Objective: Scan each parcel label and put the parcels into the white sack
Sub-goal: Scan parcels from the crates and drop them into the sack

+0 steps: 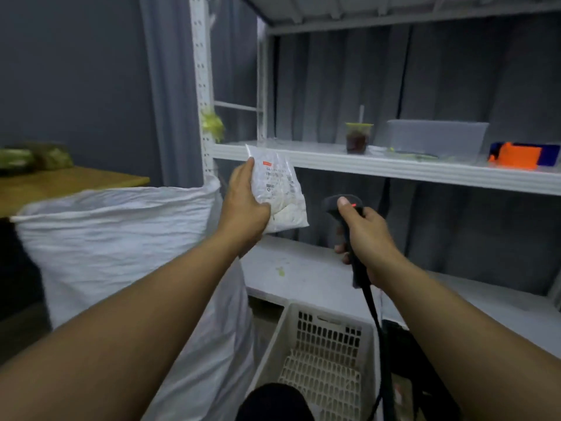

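Observation:
My left hand (244,202) grips a white plastic parcel (280,189) by its left edge and holds it up in front of the shelf, its printed label facing me. To its right, my right hand (364,235) grips a black handheld scanner (343,205) by the handle, thumb on top near a small red light; its head points towards the parcel. The scanner's black cable hangs down past the basket. The big white sack (115,238) stands open at the left, just below and left of the parcel.
A white metal shelving rack (394,168) fills the right; on its shelf stand a drink cup (358,138), a grey box (437,136) and an orange-and-blue object (522,154). A white slotted plastic basket (321,357) sits below my hands. A wooden table (60,183) is behind the sack.

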